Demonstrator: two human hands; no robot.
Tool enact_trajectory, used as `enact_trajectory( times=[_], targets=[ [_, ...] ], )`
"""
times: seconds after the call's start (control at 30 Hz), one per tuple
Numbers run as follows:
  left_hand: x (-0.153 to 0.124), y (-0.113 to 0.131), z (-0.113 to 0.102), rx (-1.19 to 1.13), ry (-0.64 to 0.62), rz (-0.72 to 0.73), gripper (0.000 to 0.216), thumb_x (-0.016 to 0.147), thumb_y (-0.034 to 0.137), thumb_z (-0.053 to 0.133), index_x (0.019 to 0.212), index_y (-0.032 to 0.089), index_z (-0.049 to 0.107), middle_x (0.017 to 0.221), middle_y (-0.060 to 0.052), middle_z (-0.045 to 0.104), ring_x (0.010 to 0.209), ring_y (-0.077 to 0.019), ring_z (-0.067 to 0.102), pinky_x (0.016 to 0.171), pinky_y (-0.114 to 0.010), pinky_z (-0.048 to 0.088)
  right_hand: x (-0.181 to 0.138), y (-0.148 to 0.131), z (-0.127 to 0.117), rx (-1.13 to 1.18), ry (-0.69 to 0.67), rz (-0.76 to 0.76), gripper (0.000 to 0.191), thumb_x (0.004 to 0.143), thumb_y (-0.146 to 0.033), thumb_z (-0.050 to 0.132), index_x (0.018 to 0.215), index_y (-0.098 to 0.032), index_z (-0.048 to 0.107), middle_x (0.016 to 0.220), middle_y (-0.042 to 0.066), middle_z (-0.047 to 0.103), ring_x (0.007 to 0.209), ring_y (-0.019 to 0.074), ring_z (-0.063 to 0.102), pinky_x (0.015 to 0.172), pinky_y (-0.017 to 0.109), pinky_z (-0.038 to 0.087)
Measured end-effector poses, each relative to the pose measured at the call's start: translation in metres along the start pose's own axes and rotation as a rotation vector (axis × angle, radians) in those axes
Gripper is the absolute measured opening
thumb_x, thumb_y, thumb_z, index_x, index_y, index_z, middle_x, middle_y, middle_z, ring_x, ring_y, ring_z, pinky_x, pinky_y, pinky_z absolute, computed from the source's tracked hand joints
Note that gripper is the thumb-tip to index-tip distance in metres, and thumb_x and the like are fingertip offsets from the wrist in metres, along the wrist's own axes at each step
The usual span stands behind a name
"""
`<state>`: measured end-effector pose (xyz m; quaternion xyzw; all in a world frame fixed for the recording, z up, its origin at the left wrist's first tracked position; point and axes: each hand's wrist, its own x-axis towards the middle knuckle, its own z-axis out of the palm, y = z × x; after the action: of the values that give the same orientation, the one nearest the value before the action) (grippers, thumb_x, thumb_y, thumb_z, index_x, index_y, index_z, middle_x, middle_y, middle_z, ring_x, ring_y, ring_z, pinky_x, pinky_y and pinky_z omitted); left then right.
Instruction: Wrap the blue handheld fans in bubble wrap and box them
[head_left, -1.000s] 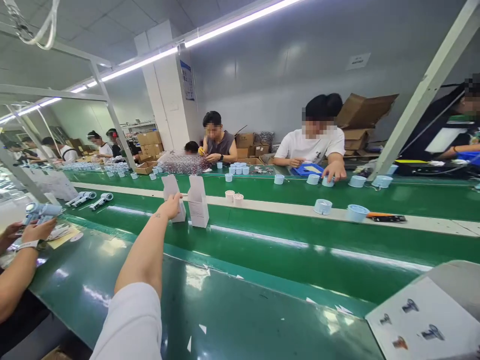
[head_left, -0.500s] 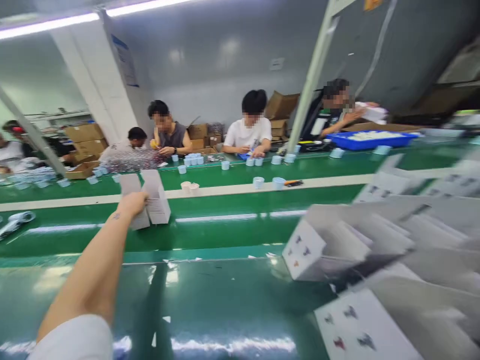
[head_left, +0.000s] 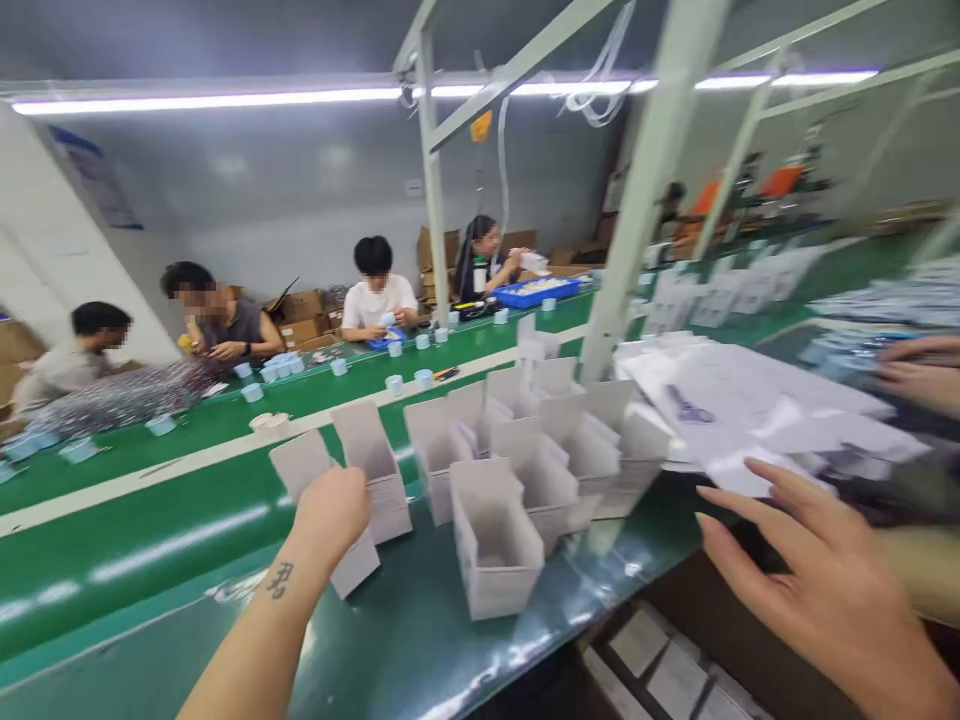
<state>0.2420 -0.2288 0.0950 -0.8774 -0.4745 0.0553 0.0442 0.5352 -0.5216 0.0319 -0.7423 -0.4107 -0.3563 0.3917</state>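
My left hand (head_left: 334, 515) is closed on a white open-topped carton (head_left: 307, 462) with its flap up. A second white carton (head_left: 373, 455) stands right against it; whether my fingers also grip that one is hidden. Just to the right, several open white cartons (head_left: 499, 545) stand in a group on the green bench. My right hand (head_left: 817, 570) is held in the air at the lower right, fingers spread with nothing in them. Beyond its fingertips lies a pile of flat white carton blanks (head_left: 727, 390) with small printed pictures, slightly blurred.
A green conveyor (head_left: 150, 520) runs beyond the bench, with pale blue cups (head_left: 394, 384) along it. Co-workers sit across it, one near a blue tray (head_left: 536, 293). A post (head_left: 637, 200) rises beside the blanks. Another person's hand (head_left: 919, 370) reaches in at right. Below the bench edge is a box of white cartons (head_left: 637, 640).
The view has swung right. My left hand has brought the cartons from over the conveyor to beside the group on the bench. My right hand has come into view, open.
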Motion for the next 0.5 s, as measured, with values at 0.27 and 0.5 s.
enact_trajectory(
  times=[0.27, 0.5],
  targets=[
    [0.006, 0.038, 0.008, 0.031, 0.042, 0.051, 0.048, 0.09, 0.019, 0.034, 0.138, 0.016, 0.04, 0.099, -0.019, 0.07, 0.088, -0.0339, 0.068, 0.069, -0.041, 0.049, 0.078, 0.112, -0.01, -0.341, -0.126, 0.478, 0.035, 0.088, -0.028, 0.041, 0.107, -0.011, 0.065, 0.107, 0.018, 0.067, 0.099, 0.0236, 0.063, 0.09, 0.033, 0.046],
    [0.002, 0.044, 0.008, 0.072, 0.107, -0.089, 0.044, 0.092, 0.015, 0.027, 0.134, 0.017, 0.038, 0.09, -0.016, 0.071, 0.083, -0.0316, 0.07, 0.066, -0.038, 0.048, 0.145, 0.17, 0.041, -0.42, -0.487, 0.637, 0.069, 0.071, -0.058, 0.067, 0.104, 0.002, 0.069, 0.101, 0.033, 0.065, 0.088, 0.0297, 0.064, 0.066, 0.038, 0.041]
  ],
)
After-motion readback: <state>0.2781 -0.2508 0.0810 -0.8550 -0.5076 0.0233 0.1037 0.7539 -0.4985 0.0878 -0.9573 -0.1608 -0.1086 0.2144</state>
